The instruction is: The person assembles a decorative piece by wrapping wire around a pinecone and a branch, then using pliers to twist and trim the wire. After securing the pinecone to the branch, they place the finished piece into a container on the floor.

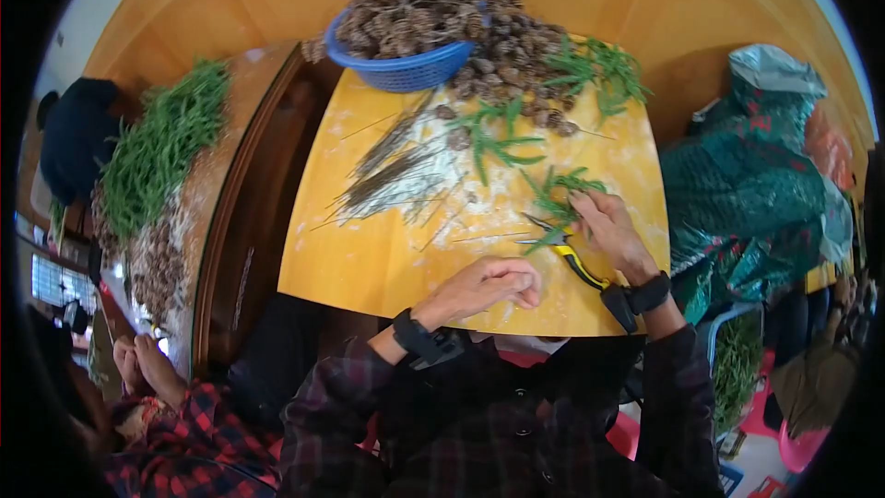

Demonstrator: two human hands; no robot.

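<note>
My right hand (608, 229) pinches a green artificial-looking sprig (564, 186) over the right side of the yellow table. Just below that hand lies a pair of pliers (583, 266) with yellow-and-black handles, its jaws pointing left and its handles toward my right wrist. My left hand (489, 284) rests near the table's front edge, fingers curled in, with nothing showing in them. Left of the sprig, a bundle of thin dark wire-like stems (392, 180) is spread over white powder. Another green sprig (498, 143) lies farther back on the table.
A blue basket (396, 72) heaped with pine cones (415, 5) stands at the back, with loose cones (512, 55) and more greenery (604, 69) beside it. Green plastic bags (756, 166) are at right. At left, a co-worker's hands (152, 369) are near a second table holding greenery (171, 143).
</note>
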